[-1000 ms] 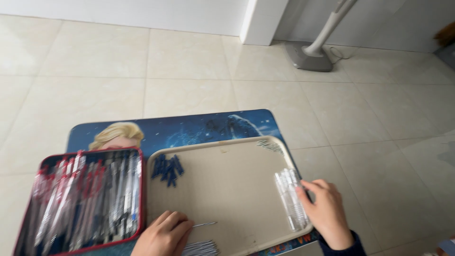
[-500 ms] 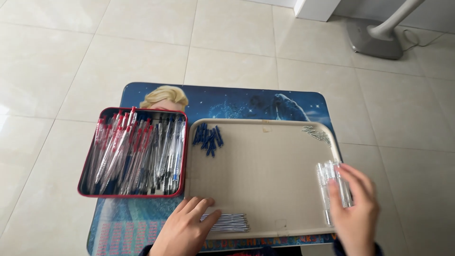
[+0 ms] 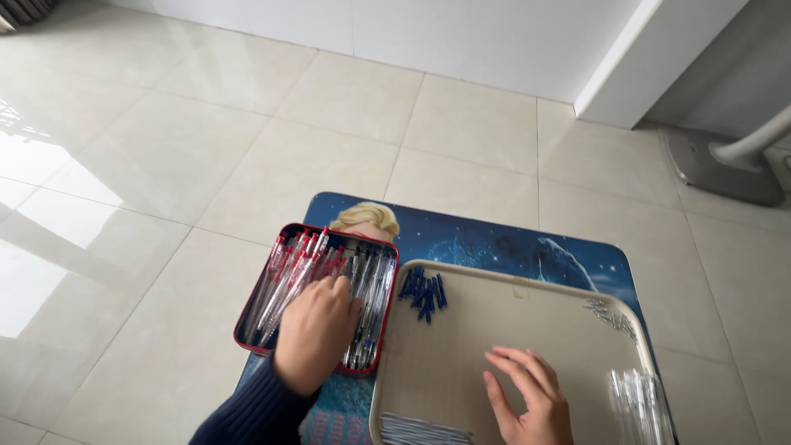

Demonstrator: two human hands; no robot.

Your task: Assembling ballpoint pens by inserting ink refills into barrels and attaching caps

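Our left hand (image 3: 313,330) reaching into the red tin (image 3: 255,306) of pens (image 3: 362,288), grip hidden from us, our right hand (image 3: 527,400) spread flat on the beige tray (image 3: 494,321), small blue picture table (image 3: 511,247), pale glossy floor tiles (image 3: 165,148), white wall (image 3: 494,33)

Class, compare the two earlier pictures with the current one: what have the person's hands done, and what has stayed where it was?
The left hand left the tray's near edge and now reaches into the red tin of pens. The right hand let go of the clear tubes and lies flat on the beige tray. The blue caps, the refills and the small table stayed put.
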